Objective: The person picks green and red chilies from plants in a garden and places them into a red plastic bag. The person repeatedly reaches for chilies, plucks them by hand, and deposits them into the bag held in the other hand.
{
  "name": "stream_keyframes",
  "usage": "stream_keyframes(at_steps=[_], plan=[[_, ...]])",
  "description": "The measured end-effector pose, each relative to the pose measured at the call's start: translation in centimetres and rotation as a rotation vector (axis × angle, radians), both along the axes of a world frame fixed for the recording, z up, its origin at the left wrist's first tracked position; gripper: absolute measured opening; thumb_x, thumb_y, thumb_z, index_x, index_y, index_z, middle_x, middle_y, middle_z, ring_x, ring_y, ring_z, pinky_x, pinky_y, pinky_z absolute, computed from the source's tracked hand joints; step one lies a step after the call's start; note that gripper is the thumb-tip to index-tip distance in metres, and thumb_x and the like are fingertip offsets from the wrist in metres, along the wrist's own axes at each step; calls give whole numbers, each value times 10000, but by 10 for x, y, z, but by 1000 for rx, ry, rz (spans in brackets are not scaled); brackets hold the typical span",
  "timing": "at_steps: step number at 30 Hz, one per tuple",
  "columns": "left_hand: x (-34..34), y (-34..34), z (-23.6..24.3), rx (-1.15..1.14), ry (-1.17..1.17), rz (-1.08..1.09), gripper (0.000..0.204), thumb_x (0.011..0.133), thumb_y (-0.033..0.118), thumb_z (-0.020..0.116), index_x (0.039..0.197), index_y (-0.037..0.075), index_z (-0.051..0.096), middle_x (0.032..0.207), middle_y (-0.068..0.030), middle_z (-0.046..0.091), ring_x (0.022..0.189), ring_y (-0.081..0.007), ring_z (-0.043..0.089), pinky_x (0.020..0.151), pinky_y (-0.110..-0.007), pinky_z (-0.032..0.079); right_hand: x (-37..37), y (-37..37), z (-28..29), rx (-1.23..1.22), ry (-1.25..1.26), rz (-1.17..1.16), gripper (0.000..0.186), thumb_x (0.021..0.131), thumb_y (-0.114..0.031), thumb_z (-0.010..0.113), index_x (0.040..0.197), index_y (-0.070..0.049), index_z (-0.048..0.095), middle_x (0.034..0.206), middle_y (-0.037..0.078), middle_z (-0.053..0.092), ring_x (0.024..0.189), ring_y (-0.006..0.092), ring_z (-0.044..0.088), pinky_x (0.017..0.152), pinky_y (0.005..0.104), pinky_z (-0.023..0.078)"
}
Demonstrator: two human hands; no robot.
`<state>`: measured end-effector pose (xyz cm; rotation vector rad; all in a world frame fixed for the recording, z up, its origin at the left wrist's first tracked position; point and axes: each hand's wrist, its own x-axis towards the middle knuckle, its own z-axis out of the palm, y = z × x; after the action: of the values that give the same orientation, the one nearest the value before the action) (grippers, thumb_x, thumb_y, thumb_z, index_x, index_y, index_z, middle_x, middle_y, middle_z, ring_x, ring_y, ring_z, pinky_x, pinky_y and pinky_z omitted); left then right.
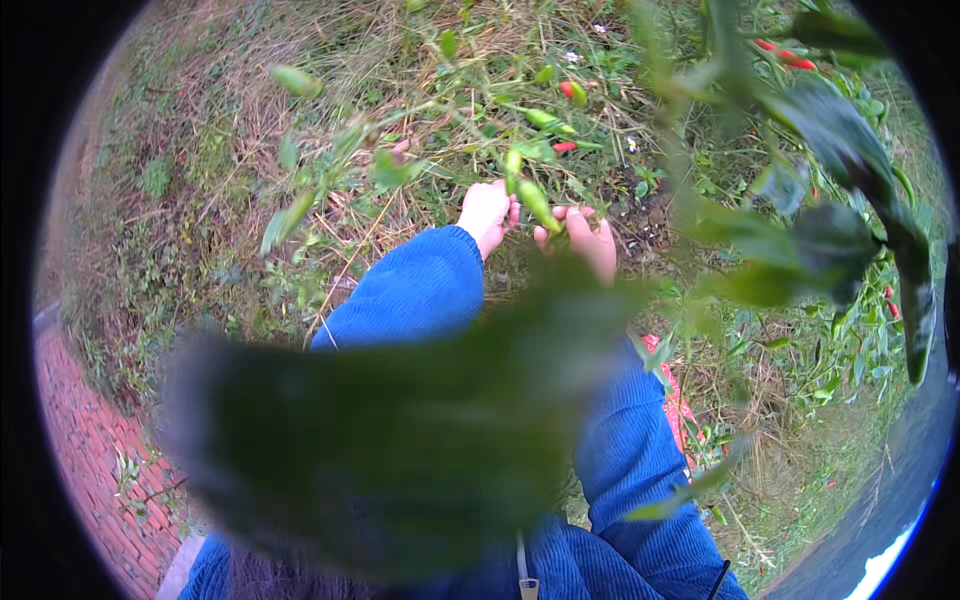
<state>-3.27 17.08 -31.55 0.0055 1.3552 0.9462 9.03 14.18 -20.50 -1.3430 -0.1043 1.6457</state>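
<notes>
Both arms, in blue ribbed sleeves, reach forward into a chili pepper plant. My left hand (pixel 486 216) has its fingers curled in beside the stems, just left of a plump green chili pepper (pixel 538 206). At that pepper's lower tip, my right hand (pixel 588 240) is closed with thumb and fingers drawn together. What either hand grips is too small to make out. A smaller green pepper (pixel 513 172) hangs above, between the hands. Further off are another green pepper (pixel 548 121), a red-and-green one (pixel 573 92) and a red one (pixel 564 147).
A large blurred leaf (pixel 390 440) close to the camera covers my forearms and lap. Dark leaves (pixel 840 140) hang at the right. Dry grass (pixel 240 170) spreads on the left, above red brick paving (pixel 100 480). A red patterned cloth or bag (pixel 678 400) lies beside my right sleeve.
</notes>
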Motion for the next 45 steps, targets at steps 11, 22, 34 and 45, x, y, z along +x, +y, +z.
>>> stream_keyframes(at_steps=[11, 22, 34, 45], plan=[[-28, 4, 36, 59, -187, 292, 115, 947, 122, 430, 867, 79, 501, 615, 22, 377, 505, -93, 381, 415, -203, 317, -6, -27, -4, 8, -222, 377, 135, 864, -160, 644, 938, -71, 575, 632, -58, 492, 477, 26, 398, 416, 195, 292], [-44, 19, 26, -91, -387, 467, 137, 923, 224, 571, 942, 88, 568, 596, 65, 372, 507, -37, 361, 399, -164, 278, 1, -48, 20, 163, 68, 303, 303, 932, -106, 524, 1219, -12, 511, 694, -32, 503, 493, 25, 374, 418, 169, 298], [-101, -98, 65, 92, -459, 396, 176, 943, 223, 550, 971, 50, 563, 666, 45, 434, 507, -39, 381, 415, -141, 308, -19, -95, 22, 42, 59, 573, 202, 927, -135, 545, 1067, 10, 560, 855, 59, 609, 481, 23, 367, 401, 174, 268], [-116, -129, 42, 58, -478, 166, 174, 958, 244, 517, 1050, 96, 530, 664, 45, 436, 530, -53, 383, 426, -186, 288, -59, -91, -27, -201, 486, 588, 209, 896, -139, 582, 1047, 2, 544, 801, 42, 526, 540, 50, 424, 390, 173, 263]])
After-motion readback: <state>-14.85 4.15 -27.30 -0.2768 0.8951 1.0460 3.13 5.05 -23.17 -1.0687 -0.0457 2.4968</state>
